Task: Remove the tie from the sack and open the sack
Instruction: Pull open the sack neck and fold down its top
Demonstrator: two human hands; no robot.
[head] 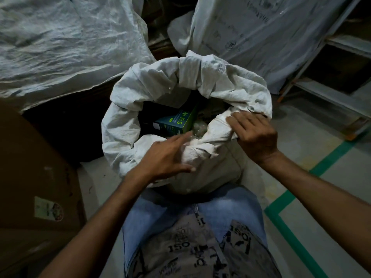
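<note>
Nearest to the viewer, just this side of the sack, are the person's printed shirt and blue jeans; the sack's near wall stands against the knees.

The left hand lies palm down over the sack's near rim. Its fingers are straight and loosely spread, the forefinger reaching towards the mouth. The hand is blurred, so whether it presses the cloth or only skims it cannot be told. It curls round nothing.

The right hand is at the sack's near-right rim. Its fingers are curled over a bunched fold of the rolled cloth and grip it, so the rim runs under the palm and out on both sides of the hand.

The sack is white woven cloth, standing upright, its mouth wide open and its rim rolled outward in a thick collar. Inside, towards the left of the opening, a teal box lies tilted, with crumpled clear wrapping just beside it.

Left of the sack stands a brown cardboard carton. Right of it a green floor line crosses the pale floor. Behind the sack, a large white bag rises to the left and a printed white bag to the right, with a metal rack at the far right.
</note>
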